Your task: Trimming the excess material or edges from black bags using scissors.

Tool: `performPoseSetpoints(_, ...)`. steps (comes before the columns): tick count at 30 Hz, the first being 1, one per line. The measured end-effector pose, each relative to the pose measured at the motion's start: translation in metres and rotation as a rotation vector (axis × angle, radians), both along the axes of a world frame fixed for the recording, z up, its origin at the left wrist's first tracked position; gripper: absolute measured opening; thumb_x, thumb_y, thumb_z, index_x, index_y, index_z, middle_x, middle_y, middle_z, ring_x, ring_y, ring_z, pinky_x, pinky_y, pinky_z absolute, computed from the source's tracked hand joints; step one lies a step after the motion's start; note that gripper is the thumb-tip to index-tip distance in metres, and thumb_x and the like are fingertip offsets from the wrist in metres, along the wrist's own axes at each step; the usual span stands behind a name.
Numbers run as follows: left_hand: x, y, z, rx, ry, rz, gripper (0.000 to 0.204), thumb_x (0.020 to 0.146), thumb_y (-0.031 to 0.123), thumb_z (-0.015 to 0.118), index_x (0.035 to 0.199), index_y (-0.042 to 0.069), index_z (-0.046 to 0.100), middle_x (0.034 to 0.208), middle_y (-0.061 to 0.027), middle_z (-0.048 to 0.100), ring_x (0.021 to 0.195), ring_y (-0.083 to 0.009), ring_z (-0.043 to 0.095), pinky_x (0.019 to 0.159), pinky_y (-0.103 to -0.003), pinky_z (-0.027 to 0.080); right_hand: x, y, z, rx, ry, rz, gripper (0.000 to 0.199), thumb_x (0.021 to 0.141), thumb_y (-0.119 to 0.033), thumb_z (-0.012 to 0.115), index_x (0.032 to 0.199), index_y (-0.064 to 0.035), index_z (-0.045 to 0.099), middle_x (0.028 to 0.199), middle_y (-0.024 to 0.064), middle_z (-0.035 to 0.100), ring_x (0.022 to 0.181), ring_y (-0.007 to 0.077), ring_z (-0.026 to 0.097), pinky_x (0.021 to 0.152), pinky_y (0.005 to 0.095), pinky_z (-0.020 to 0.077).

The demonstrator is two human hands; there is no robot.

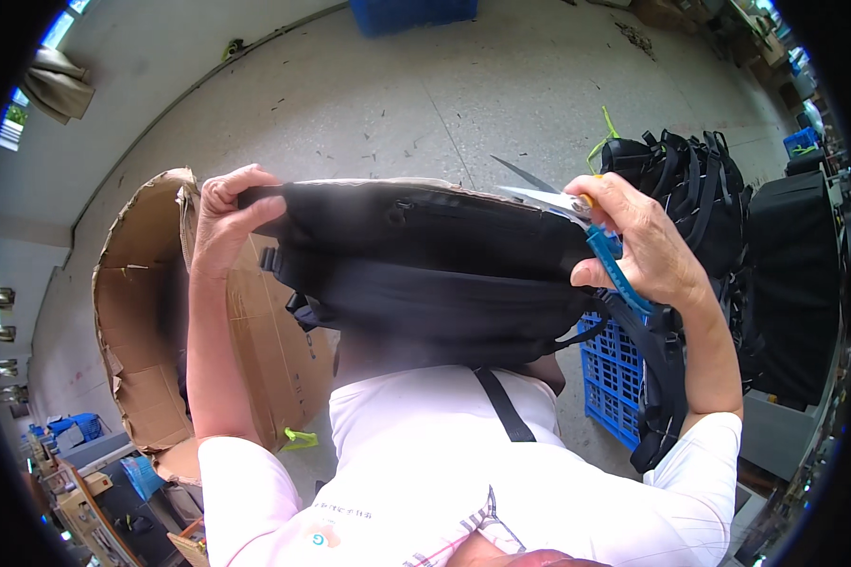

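Note:
A black bag [425, 250] with a zip across its front is held up before my body, its pale upper edge running nearly level. My left hand [233, 213] is closed on the bag's upper left corner, thumb in front. In my right hand [648, 241] is a pair of scissors [617, 269] with blue handles, gripped at the bag's upper right end. The scissor blades stand apart and point left, along the bag's upper edge. Whether the right fingers also touch the cloth, I cannot tell. A black strap [503, 404] hangs down over my white shirt.
On the left stands a big open cardboard box [142, 350] with a torn rim. To the right, several black bags [704, 189] are heaped beside a blue plastic crate [613, 369]. Another blue container [413, 14] sits at the far edge of the floor, where dark scraps lie.

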State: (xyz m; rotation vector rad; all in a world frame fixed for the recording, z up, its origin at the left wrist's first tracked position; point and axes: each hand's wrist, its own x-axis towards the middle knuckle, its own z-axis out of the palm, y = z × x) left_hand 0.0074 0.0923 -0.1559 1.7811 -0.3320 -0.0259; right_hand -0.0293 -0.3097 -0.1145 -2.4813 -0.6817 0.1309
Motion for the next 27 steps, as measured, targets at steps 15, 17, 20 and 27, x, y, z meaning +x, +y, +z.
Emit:
performPoseSetpoints(15,0.010,0.008,0.013,-0.093,0.086,-0.079,0.015,0.064,0.008,0.073,0.074,0.001,0.063,0.066,-0.0001,0.056,0.063,-0.0089,0.051,0.061,-0.021,0.038,0.010,-0.001,0.014,-0.257,-0.178,0.274,0.084,0.055,-0.073,0.062,0.101,-0.0028,0.053,0.081,0.0127,0.052,0.075,0.0266,0.056,0.067,0.0343,0.0475)
performPoseSetpoints(17,0.010,0.008,0.013,-0.110,0.102,-0.071,0.015,0.064,0.008,0.073,0.074,0.001,0.063,0.066,0.0000,0.056,0.063,-0.0090,0.051,0.061,-0.021,0.038,0.009,0.000,0.015,-0.253,-0.220,0.293,0.083,0.056,-0.072,0.061,0.100,-0.0027,0.054,0.080,0.0127,0.052,0.075,0.0266,0.056,0.066,0.0343,0.0475)
performPoseSetpoints(20,0.012,0.010,0.010,-0.131,0.132,-0.081,0.015,0.064,0.007,0.073,0.074,0.001,0.063,0.066,0.0002,0.056,0.063,-0.0089,0.051,0.062,-0.021,0.039,0.009,0.003,0.015,-0.268,-0.193,0.263,0.074,0.060,-0.068,0.063,0.097,-0.0041,0.056,0.076,0.0115,0.057,0.074,0.0245,0.058,0.066,0.0336,0.0490)
performPoseSetpoints(27,0.013,0.014,0.006,-0.128,0.144,-0.095,0.013,0.065,0.005,0.071,0.073,0.000,0.063,0.066,0.0001,0.056,0.063,-0.0083,0.051,0.062,-0.020,0.039,0.004,0.006,0.012,-0.199,-0.196,0.275,0.053,0.069,-0.052,0.067,0.086,-0.0028,0.056,0.063,0.0085,0.056,0.055,0.0214,0.057,0.052,0.0287,0.0466)
